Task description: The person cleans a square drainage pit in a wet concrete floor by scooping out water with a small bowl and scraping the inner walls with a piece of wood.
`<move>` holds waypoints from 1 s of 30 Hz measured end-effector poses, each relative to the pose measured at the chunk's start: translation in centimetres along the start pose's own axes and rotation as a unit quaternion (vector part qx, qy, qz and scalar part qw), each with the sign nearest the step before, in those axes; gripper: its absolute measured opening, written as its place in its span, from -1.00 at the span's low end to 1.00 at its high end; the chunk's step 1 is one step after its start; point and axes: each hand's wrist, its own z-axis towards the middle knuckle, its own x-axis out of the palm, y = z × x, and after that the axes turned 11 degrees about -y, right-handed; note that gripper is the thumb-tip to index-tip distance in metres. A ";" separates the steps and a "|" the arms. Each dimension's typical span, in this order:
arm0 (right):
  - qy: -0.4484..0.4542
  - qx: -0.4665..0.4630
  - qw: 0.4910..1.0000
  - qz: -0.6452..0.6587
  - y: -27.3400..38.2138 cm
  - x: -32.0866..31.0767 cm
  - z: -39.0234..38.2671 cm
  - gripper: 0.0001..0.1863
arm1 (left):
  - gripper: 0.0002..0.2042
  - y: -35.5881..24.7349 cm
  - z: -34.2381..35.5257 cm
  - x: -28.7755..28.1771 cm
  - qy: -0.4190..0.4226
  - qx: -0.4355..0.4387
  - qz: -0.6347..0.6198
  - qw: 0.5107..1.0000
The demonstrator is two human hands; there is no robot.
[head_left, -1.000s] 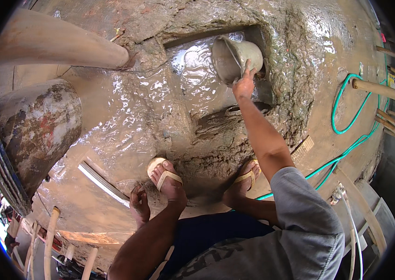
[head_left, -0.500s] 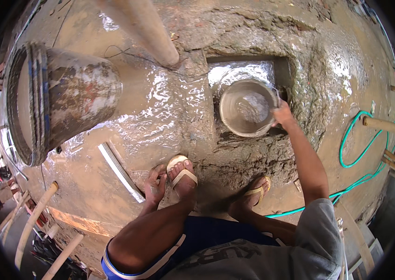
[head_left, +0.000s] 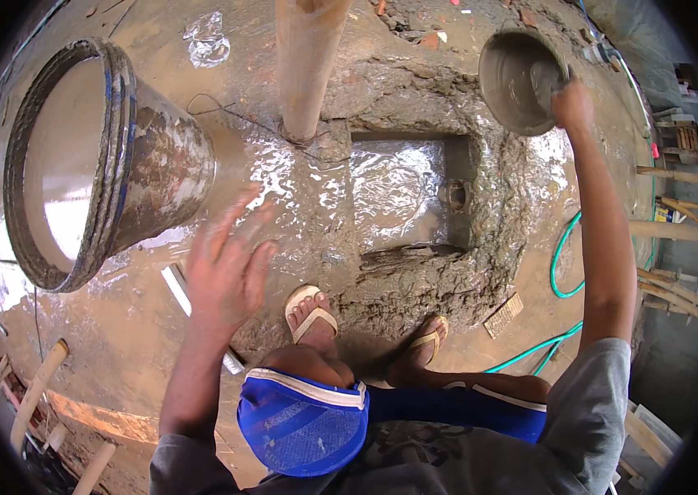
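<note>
My right hand (head_left: 573, 106) grips a small round bucket (head_left: 522, 82), grey with mud, by the side of its rim. The bucket is raised at the far right, past the square pit, its mouth facing up toward me and its inside wet. Over the muddy floor, between my left foot and the big bucket, my left hand (head_left: 229, 272) is held up with fingers spread, blurred and holding nothing. The square pit (head_left: 398, 194) in the middle holds rippling shallow muddy water, and a round pipe opening (head_left: 457, 195) shows in its right wall.
A large mud-caked bucket (head_left: 163, 165), full of brown water, stands at the left. A thick pole (head_left: 309, 74) rises behind the pit. Near my left foot lies a white metal strip (head_left: 176, 289). Green hose (head_left: 559, 256) and bamboo poles (head_left: 674, 231) are at the right.
The small bucket has come up out of the pit, moving far and right in my right hand. My left hand has risen from beside my left foot, its fingers spreading.
</note>
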 end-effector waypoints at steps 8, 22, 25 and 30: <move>-0.224 -0.028 0.969 -0.100 4.2 -11.7 10.3 -0.21 | -0.60 0.7 7.8 -12.0 -0.136 0.161 0.254 0.944; -0.023 0.068 0.982 0.175 -6.8 1.4 -7.7 -0.48 | -0.51 5.0 8.5 -9.7 -0.106 0.145 0.449 0.876; 0.073 0.129 0.948 0.281 -3.4 11.1 -21.4 -0.45 | -0.37 6.0 8.9 -9.8 -0.068 0.160 0.482 0.859; 0.186 0.243 0.922 0.236 4.3 18.0 -32.7 -0.15 | -0.20 5.3 10.1 -8.7 -0.027 0.164 0.485 0.858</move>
